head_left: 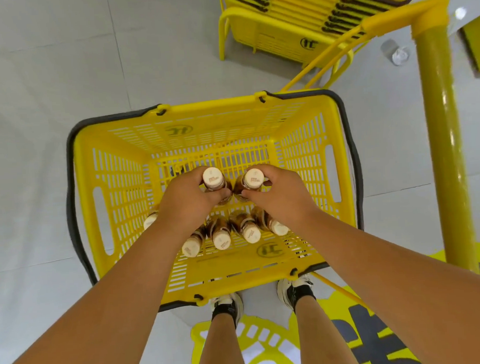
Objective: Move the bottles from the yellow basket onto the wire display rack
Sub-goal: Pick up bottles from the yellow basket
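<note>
A yellow basket (121, 171) with dark handles stands on the floor below me. Several brown bottles with cream caps (248, 231) stand along its near side. My left hand (187, 198) is closed around one bottle (213, 177) near the basket's middle. My right hand (281, 190) grips a second bottle (254, 179) right beside it. Both held bottles are upright, caps toward me, almost touching each other. The wire display rack is not clearly in view.
A thick yellow post (442, 143) rises at the right with thin yellow bars (319, 63) running to it. A stack of yellow baskets (294, 14) sits at the back. My feet (294, 290) stand just behind the basket on a yellow floor sticker (269, 344).
</note>
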`<action>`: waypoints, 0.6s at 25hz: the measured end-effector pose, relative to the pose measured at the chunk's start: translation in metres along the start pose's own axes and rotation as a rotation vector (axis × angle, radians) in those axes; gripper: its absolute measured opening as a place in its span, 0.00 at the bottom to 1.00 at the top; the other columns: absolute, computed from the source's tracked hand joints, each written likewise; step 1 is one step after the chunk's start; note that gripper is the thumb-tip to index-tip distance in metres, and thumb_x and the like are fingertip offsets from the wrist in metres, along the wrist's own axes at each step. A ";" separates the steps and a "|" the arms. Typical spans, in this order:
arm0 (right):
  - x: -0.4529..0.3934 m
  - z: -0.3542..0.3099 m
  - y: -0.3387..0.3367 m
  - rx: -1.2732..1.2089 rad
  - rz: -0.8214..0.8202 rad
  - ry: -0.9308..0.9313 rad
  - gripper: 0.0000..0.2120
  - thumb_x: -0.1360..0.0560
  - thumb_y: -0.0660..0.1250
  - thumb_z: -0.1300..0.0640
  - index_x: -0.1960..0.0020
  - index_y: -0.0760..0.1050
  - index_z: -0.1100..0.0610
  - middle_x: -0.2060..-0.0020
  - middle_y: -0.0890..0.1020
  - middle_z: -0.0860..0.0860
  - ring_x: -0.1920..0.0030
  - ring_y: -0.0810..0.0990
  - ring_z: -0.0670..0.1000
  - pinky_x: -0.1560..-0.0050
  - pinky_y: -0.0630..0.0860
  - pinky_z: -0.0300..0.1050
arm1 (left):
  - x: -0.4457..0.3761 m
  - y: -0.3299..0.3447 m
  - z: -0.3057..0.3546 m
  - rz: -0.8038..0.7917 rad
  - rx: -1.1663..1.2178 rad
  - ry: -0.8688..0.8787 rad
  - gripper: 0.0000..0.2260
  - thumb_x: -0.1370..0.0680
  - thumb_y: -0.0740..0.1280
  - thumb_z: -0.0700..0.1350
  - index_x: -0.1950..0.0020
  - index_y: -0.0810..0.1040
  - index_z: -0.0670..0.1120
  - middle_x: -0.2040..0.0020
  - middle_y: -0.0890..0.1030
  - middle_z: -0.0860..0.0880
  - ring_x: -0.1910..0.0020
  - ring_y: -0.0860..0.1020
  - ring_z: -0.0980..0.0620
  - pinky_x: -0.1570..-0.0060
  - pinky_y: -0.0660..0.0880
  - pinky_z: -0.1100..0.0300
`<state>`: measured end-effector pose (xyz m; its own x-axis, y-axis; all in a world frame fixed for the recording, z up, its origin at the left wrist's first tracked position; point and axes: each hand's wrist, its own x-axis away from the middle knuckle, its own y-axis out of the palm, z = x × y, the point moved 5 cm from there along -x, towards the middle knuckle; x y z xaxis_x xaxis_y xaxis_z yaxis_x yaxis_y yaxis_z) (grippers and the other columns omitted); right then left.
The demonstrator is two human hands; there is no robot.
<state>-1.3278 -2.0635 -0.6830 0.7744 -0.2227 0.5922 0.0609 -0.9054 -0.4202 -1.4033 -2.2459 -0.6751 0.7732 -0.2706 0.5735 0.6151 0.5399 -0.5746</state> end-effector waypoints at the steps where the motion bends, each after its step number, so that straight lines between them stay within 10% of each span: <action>1: 0.006 -0.009 -0.008 -0.009 0.017 -0.017 0.16 0.26 0.78 0.52 0.39 0.81 0.48 0.47 0.84 0.41 0.47 0.78 0.41 0.53 0.72 0.27 | 0.006 -0.006 0.009 0.014 0.018 0.004 0.16 0.27 0.77 0.52 0.41 0.81 0.52 0.52 0.80 0.54 0.55 0.74 0.54 0.59 0.67 0.62; 8: 0.075 -0.101 -0.080 -0.112 0.208 -0.137 0.16 0.29 0.80 0.51 0.45 0.78 0.43 0.50 0.84 0.41 0.46 0.82 0.44 0.46 0.78 0.42 | 0.071 -0.084 0.093 0.152 0.246 0.078 0.17 0.28 0.79 0.48 0.41 0.82 0.56 0.49 0.83 0.60 0.48 0.77 0.61 0.56 0.65 0.80; 15: 0.206 -0.221 -0.165 -0.216 0.339 -0.305 0.15 0.30 0.80 0.53 0.46 0.81 0.43 0.50 0.85 0.39 0.46 0.82 0.37 0.46 0.76 0.36 | 0.192 -0.190 0.204 0.270 0.476 0.197 0.15 0.30 0.79 0.44 0.46 0.84 0.56 0.52 0.86 0.59 0.47 0.83 0.59 0.41 0.79 0.51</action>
<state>-1.3180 -2.0404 -0.3399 0.8790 -0.4304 0.2054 -0.3326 -0.8619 -0.3826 -1.4035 -2.2379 -0.3366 0.9350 -0.1920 0.2980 0.2904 0.8971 -0.3331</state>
